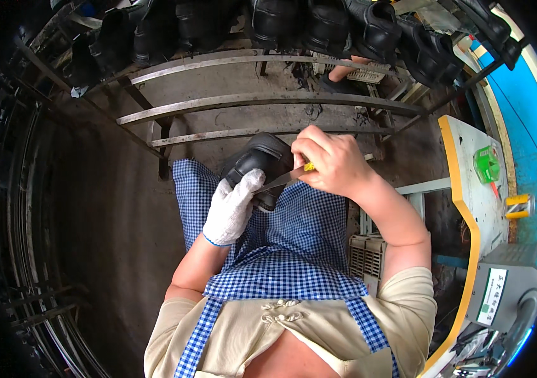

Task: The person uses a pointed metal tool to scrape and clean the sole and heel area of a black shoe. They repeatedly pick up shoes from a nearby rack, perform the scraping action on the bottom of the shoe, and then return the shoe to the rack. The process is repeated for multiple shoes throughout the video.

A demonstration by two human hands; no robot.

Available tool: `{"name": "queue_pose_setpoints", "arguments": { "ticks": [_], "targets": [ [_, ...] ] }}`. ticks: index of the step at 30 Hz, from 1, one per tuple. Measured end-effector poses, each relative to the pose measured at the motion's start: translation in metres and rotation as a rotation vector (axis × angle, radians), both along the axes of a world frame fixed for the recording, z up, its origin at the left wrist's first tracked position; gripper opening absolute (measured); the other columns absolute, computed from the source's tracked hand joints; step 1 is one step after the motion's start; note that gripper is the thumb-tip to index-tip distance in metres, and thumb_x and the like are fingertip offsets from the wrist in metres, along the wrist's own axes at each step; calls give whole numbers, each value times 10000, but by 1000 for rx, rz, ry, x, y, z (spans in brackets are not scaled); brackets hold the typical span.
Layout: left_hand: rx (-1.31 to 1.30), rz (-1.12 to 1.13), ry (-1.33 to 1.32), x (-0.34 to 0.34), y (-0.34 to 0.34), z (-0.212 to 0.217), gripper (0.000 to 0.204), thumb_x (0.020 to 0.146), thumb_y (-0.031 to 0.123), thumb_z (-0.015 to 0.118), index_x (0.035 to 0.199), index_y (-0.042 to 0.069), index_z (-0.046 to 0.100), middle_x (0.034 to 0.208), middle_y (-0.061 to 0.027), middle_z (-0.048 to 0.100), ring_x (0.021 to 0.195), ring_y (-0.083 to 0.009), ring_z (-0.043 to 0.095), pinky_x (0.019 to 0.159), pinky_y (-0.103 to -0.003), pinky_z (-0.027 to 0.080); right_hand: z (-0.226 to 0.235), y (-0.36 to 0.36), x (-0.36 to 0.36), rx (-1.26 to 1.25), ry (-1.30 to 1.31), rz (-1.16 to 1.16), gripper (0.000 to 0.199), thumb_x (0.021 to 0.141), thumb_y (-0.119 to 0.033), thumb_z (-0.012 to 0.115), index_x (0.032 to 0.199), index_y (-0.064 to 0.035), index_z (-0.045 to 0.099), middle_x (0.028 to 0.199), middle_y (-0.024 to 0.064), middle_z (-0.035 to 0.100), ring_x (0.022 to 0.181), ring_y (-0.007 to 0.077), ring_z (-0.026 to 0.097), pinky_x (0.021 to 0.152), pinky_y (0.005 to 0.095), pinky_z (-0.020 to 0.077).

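My left hand [234, 205], in a white knit glove, grips a black shoe [257, 160] that rests on my lap over a blue checked apron [306, 227]. My right hand [331, 160], bare, is closed around a knife with a yellow handle [309, 167]. The knife's metal blade [281, 181] points left and lies against the shoe, just above the gloved fingers. The far side of the shoe is hidden by both hands.
A metal rack [262, 101] stands right in front of my knees, with several black shoes [337, 25] on its top rail. To the right is a white table with a yellow edge [463, 208] carrying a green object [487, 164]. A pale plastic crate [366, 255] sits by my right side.
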State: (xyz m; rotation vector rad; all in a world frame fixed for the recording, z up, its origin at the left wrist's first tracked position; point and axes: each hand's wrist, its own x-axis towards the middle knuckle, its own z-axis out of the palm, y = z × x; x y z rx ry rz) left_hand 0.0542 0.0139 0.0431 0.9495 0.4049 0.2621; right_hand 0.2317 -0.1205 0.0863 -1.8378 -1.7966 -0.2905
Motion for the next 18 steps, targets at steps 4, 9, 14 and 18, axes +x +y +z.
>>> {"name": "queue_pose_setpoints", "arguments": {
  "ticks": [4,9,14,18],
  "targets": [
    [47,-37,15,-2,3,0,349,960,252,634,1225,27,600,1059,-39,657,916,-111,597,787,-259,496,0,-3,-11,103,8,108,288,680,-45,745,946,-54,635,856,30,626,659,165,670,501,290,517],
    [221,-137,73,-5,5,10,310,960,193,634,1209,10,619,1049,-42,665,932,-106,596,817,-270,500,22,-8,-12,-101,-247,157,131,745,-84,669,862,-49,623,785,40,560,610,149,641,486,276,528],
    [363,-222,10,-4,6,1,280,964,180,627,1178,0,638,1013,-42,675,901,-95,596,768,-277,507,33,-10,-25,-256,-430,163,82,781,-108,618,746,-56,566,733,61,511,584,153,632,453,283,533],
    [332,-261,68,-4,4,3,287,965,183,622,1180,-7,640,985,-49,687,862,-91,606,721,-273,508,17,-9,-25,-315,-352,65,233,652,-159,726,768,-63,548,764,53,497,586,171,605,491,299,529]
  ]
}}
